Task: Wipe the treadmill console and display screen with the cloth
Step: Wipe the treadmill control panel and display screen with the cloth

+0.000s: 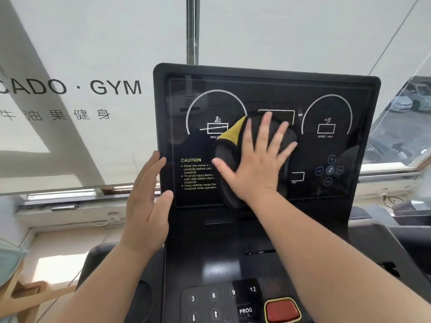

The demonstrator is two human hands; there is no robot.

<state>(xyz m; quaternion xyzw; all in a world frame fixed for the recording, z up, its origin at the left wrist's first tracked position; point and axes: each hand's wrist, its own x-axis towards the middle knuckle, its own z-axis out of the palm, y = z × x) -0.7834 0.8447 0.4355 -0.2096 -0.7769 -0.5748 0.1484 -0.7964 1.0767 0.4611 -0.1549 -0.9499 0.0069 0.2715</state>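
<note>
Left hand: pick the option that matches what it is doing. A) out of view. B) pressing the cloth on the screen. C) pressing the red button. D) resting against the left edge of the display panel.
D: the left hand lies with straight fingers against the left edge of the display panel, while the right hand presses the cloth flat on it.

The left forearm and right forearm are bare all the way to the near edge. The left hand and right hand are bare too, with broad palms and short, rounded fingers. At the near left edge a blurred corner of a pale green mask shows.
</note>
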